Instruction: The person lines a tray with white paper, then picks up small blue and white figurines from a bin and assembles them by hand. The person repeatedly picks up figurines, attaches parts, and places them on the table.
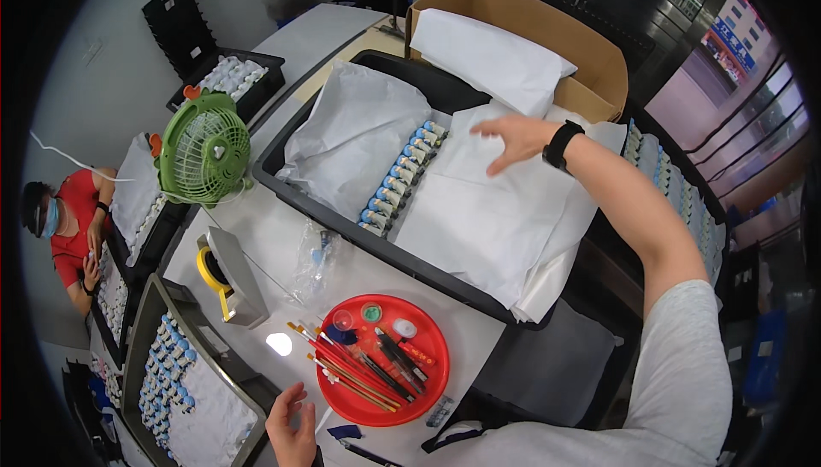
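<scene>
My right hand (516, 139) is over a white paper sheet (470, 219) in a large black tray (410, 272). Its fingers and thumb are spread, with nothing between them. Beside the sheet stands a row of small blue-topped figurines (400, 178), and another white sheet (355, 125) covers the tray's left part. My left hand (292, 430) is at the lower edge of the view, left of a red round tray (376, 420). Its fingers are loosely bent and apart, holding nothing visible. The red tray carries several paintbrushes (359, 379), dark pens (400, 356) and small paint pots (371, 312).
A green fan (205, 152) and a tape dispenser (231, 279) stand on the table. At lower left is a grey bin (201, 330) of blue-topped figurines. A cardboard box (513, 18) stands behind the black tray. A person in red (77, 236) works at far left.
</scene>
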A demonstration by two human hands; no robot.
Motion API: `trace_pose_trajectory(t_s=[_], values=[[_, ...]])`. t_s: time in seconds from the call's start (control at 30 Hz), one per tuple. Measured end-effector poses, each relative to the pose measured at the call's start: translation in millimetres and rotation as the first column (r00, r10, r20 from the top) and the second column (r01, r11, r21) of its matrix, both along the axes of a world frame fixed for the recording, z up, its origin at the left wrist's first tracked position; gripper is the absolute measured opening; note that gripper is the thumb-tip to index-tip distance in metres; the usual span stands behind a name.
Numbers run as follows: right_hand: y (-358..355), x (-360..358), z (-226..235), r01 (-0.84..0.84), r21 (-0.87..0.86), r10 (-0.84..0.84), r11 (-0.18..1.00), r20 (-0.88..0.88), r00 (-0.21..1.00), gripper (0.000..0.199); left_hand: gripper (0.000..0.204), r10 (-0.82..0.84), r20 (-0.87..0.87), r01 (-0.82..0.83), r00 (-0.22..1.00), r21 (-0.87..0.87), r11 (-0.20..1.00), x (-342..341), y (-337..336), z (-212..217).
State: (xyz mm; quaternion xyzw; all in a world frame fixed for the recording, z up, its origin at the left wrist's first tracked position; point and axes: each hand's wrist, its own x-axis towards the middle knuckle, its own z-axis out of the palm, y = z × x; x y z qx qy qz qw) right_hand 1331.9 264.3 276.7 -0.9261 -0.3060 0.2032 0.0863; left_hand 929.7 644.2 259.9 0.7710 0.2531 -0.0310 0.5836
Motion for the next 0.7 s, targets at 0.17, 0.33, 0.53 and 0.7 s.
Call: trace_pose_trajectory(t_s=[0.17,0.33,0.53,0.7], values=[[-6,-73,1,-0.245,-0.016,0.216,0.969,-0.425,0.879,0.091,0.031,0.016,-0.027,-0.015,1.000,0.025,1.000,-4,15,-16],[-36,-96,11,-0.142,-0.308,0.050,0.941,-0.288,0.956,0.046,0.032,-0.154,0.049,0.145,0.987,0.149,0.978,22,-1,-12],[-58,-102,6,-0.042,0.108,0.022,0.993,0.177,0.984,0.017,0.032,-0.253,0.110,0.232,0.961,0.169,0.958,25,-28,-3],[-53,-100,14,0.117,0.411,-0.243,0.904,0.270,0.932,0.018,0.032,-0.424,0.177,0.372,0.888,0.263,0.890,33,-55,8]])
